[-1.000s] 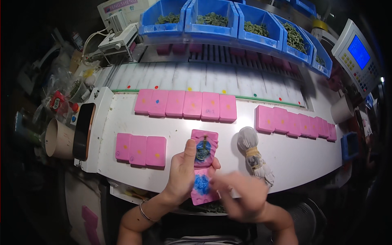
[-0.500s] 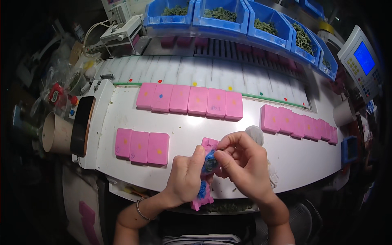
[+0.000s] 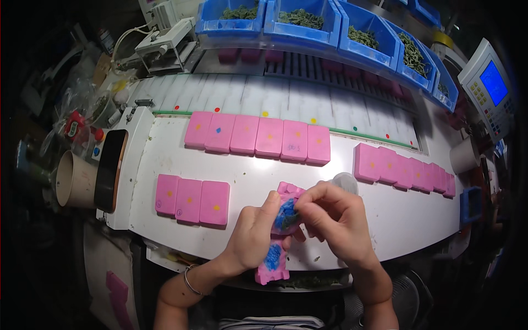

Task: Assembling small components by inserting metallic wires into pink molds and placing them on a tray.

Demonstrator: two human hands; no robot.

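My left hand (image 3: pixel 246 237) grips an opened pink two-part mould (image 3: pixel 271 276) above the near edge of the table. Both mould halves have blue hollows. Dark green leafy bits (image 3: pixel 288 222) lie in the upper hollow; the lower blue hollow (image 3: pixel 273 257) shows a textured surface. Over the upper half, my right hand (image 3: pixel 340 223) has thumb and forefinger pinched together at the hollow's right side. Whatever sits between those fingertips is too small or hidden to make out.
Pink blocks form a back row (image 3: pixel 269 136), a left group (image 3: pixel 214 203) and a right row (image 3: pixel 391 166). Blue bins (image 3: pixel 366 50) of dried green leaves hang above. A phone (image 3: pixel 111 170) and beige cup (image 3: pixel 77 180) stand left; a blue-screened device (image 3: pixel 487 88) stands right.
The mould has turned so that more of its blue hollows faces me. My right hand has shifted slightly right, its fingers still at the upper hollow. The view has moved a little.
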